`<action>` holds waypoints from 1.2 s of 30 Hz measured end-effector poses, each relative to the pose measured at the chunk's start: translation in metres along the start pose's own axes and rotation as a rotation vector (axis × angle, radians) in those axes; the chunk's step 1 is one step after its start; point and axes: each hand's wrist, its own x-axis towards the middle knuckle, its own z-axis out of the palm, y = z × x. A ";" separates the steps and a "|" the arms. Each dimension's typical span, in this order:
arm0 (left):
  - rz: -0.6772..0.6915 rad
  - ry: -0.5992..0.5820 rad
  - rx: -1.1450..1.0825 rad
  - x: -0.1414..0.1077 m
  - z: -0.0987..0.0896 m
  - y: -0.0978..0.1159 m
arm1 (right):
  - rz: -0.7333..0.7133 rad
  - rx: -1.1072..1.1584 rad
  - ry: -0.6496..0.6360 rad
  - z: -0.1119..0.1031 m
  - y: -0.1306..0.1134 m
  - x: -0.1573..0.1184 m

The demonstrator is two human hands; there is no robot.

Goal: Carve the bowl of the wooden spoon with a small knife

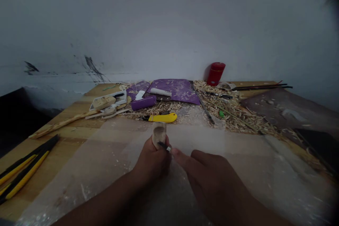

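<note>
A pale piece of wood [159,134] with a hollow in its face stands upright in my left hand [155,160], whose fingers are wrapped round its lower part. My right hand [209,171] is closed on a carving tool [164,146], its forefinger stretched along the shaft. The tool's dark blade touches the lower edge of the hollow; the handle is hidden inside my right hand. Just beyond the wood lies a yellow utility knife [162,117]. Clear plastic sheeting [113,159] covers the table beneath both hands.
Wood shavings [238,116] are heaped along the back and right. Purple sheets [180,90], a purple roll [143,102] and a white tray [122,97] holding a wood block lie behind. A red canister [216,73] stands by the wall. Yellow-black long-handled cutters [29,167] lie at left.
</note>
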 end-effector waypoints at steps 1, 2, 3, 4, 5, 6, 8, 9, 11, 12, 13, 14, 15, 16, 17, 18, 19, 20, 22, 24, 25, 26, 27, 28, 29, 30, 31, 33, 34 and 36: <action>0.005 0.014 0.002 0.000 0.000 0.000 | 0.000 0.019 0.014 0.002 -0.001 0.000; 0.009 0.026 0.009 0.000 0.000 0.001 | -0.003 0.032 0.027 0.004 -0.002 0.000; 0.012 0.037 0.017 0.000 -0.001 0.001 | -0.010 0.032 0.041 0.005 -0.002 0.000; 0.016 0.050 0.027 -0.001 -0.001 0.002 | -0.018 0.014 0.050 0.006 -0.003 0.000; 0.017 0.053 0.039 -0.001 -0.001 0.002 | -0.024 -0.024 0.054 0.007 -0.004 0.000; 0.017 0.050 0.050 -0.001 -0.001 0.003 | -0.031 -0.078 0.049 0.008 -0.004 0.000; 0.033 0.054 0.075 -0.002 -0.001 0.002 | -0.055 -0.194 0.037 0.008 -0.005 0.000; 0.045 0.057 0.077 -0.002 0.000 0.001 | -0.066 -0.236 0.035 0.008 -0.005 0.001; 0.071 0.064 0.062 -0.001 0.000 -0.002 | -0.069 -0.250 0.037 0.009 -0.006 0.001; 0.083 0.072 0.050 -0.001 0.000 -0.004 | -0.056 -0.219 0.042 0.010 -0.005 0.001; 0.085 0.074 0.036 0.000 -0.001 -0.006 | -0.037 -0.167 0.048 0.010 -0.005 0.002; 0.080 0.072 0.024 0.001 -0.001 -0.008 | -0.017 -0.106 0.054 0.011 -0.005 0.002; 0.075 0.072 0.022 0.002 -0.002 -0.010 | 0.001 -0.047 0.056 0.012 -0.004 0.002; 0.070 0.069 0.021 0.003 -0.002 -0.010 | 0.018 -0.004 0.059 0.013 -0.004 0.001; 0.065 0.063 0.020 0.004 -0.003 -0.010 | 0.033 0.026 0.062 0.014 -0.004 0.002; 0.066 0.056 0.021 0.005 -0.003 -0.010 | 0.053 0.055 0.058 0.014 -0.005 0.002; 0.076 0.051 0.022 0.005 -0.003 -0.009 | 0.080 0.098 0.053 0.014 -0.006 0.003; 0.091 0.050 0.024 0.005 -0.003 -0.007 | 0.117 0.173 0.045 0.014 -0.007 0.004; 0.116 0.044 0.021 0.005 -0.001 -0.005 | 0.222 0.411 0.034 0.012 -0.009 0.008; 0.118 0.043 0.000 0.005 0.000 -0.003 | 0.343 0.659 0.026 0.009 -0.010 0.013; 0.107 0.042 -0.018 0.004 0.001 -0.002 | 0.391 0.745 0.025 0.008 -0.011 0.015; 0.097 0.038 -0.041 0.004 0.001 -0.002 | 0.428 0.803 0.022 0.008 -0.011 0.016; 0.090 0.033 -0.060 0.004 0.002 -0.001 | 0.452 0.835 0.019 0.007 -0.011 0.017; 0.088 0.026 -0.072 0.004 0.002 -0.001 | 0.465 0.845 0.014 0.007 -0.010 0.017; 0.086 0.013 -0.075 0.004 0.001 0.000 | 0.459 0.831 0.009 0.006 -0.009 0.016; 0.084 -0.007 -0.071 0.004 0.000 0.001 | 0.435 0.792 0.006 0.006 -0.008 0.015; 0.079 -0.031 -0.066 0.004 -0.001 0.001 | 0.397 0.727 -0.005 0.006 -0.006 0.013; 0.066 -0.072 -0.068 0.005 -0.004 0.003 | 0.288 0.519 -0.031 0.005 -0.002 0.010; 0.059 -0.090 -0.077 0.006 -0.005 0.003 | 0.230 0.394 -0.050 0.004 0.000 0.008; 0.049 -0.118 -0.097 0.006 -0.007 0.004 | 0.140 0.183 -0.085 0.003 0.004 0.005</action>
